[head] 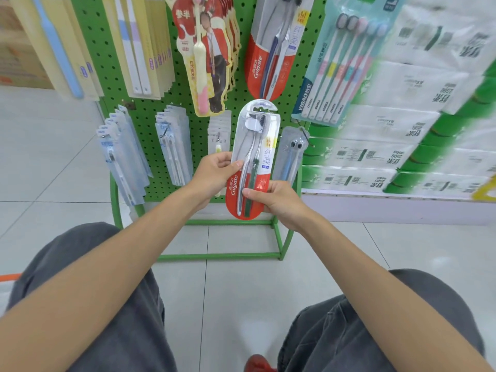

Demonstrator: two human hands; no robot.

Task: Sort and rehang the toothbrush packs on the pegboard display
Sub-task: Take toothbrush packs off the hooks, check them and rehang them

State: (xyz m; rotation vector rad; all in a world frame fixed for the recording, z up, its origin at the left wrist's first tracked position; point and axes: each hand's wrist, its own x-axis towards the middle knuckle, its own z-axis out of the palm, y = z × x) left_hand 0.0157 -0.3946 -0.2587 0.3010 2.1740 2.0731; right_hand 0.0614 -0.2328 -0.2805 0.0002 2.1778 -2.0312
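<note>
Head view: both hands hold one long red-and-clear plastic blister pack of two toothbrushes (252, 159) upright in front of the green perforated metal pegboard (145, 111). The pack hangs on no hook.

The left hand (214, 170) pinches the pack's left edge about halfway up, thumb on the front and fingers curled behind. The right hand (273, 200) grips the red lower part from the right, thumb pressed flat on the face and the other fingers hidden behind the card. Holding it at two points keeps the flimsy card flat and facing the person. That probably serves to read the label and to aim the hang slot at the top.

Directly above hangs a matching red-and-clear twin-brush pack (271, 49), so my judgement is that the held pack belongs on that hook. To the right of it hangs a teal card of five pastel-handled toothbrushes (343, 63). To the left is a red-and-cream child's toothbrush card (206, 55) with more of its kind stacked behind.

The lower row carries clear plastic single-brush sleeves (126, 157), fanned out along their pegs. Just right of the held pack, a small clear pack with a blue brush (290, 154) hangs tilted from its hook.

White-wrapped tissue bundles (402, 116) are stacked beside the board, blurred. The person appears to sit or crouch low before the rack, grey-trousered knees apart above the pale tiled floor (241, 291).
</note>
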